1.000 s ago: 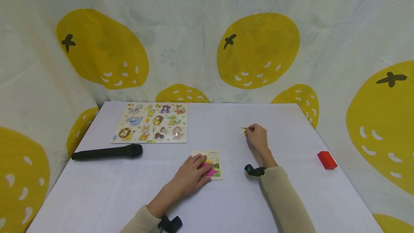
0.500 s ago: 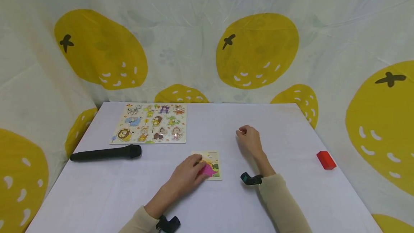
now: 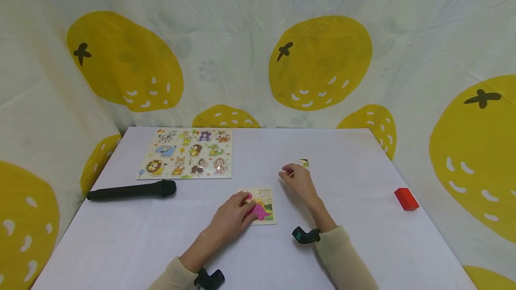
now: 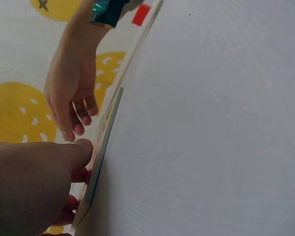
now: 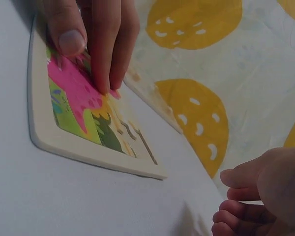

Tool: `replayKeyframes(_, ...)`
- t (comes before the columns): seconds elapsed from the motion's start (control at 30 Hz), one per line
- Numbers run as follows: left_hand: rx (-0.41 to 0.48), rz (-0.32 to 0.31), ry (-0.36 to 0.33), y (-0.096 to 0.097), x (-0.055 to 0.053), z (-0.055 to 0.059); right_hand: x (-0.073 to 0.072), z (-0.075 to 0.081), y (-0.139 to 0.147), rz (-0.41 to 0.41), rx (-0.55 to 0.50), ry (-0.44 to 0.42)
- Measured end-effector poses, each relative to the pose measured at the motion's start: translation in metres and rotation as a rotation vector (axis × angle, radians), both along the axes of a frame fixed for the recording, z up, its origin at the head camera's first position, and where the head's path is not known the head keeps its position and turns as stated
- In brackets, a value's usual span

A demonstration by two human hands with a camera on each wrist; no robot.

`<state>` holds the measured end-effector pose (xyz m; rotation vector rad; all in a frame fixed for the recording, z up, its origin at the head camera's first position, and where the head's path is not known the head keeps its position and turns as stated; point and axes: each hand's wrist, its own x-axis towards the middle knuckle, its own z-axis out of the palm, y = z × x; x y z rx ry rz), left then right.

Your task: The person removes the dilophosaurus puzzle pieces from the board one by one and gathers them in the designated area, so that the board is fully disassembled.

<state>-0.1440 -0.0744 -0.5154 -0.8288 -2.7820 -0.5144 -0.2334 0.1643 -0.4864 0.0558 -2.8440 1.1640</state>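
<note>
A small framed dinosaur puzzle (image 3: 263,213) with pink and green pictures lies on the white table. My left hand (image 3: 233,214) rests over its left side. In the right wrist view the left fingertips (image 5: 104,86) touch the pink picture (image 5: 78,91), and the thumb is bent above the frame. Part of the puzzle is hidden under this hand. To the right, above the table, hovers my right hand (image 3: 300,182), its fingers loosely bent; no object shows between them in either wrist view. Just behind it lies a small printed puzzle piece (image 3: 304,163).
At the back left lies a large animal peg puzzle (image 3: 186,153). In front of it is a black microphone (image 3: 133,190). A red block (image 3: 407,199) sits near the right edge. A curtain (image 3: 238,66) with yellow fruit prints hangs behind the table.
From beside the small piece, my right hand has moved left and nearer, leaving that piece in view. My left fingers have drawn back and bent slightly, uncovering more pink.
</note>
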Motion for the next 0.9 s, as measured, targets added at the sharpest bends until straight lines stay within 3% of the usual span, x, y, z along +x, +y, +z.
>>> replayKeyframes(0.37,0.005,0.011,0.019,0.001,0.0,-0.001,0.015,0.001,-0.027,0.178,0.022,-0.043)
replayKeyframes(0.9,-0.03,-0.006,0.094,-0.001,-0.003,-0.005,0.018,-0.003,-0.036,0.35,0.108,-0.082)
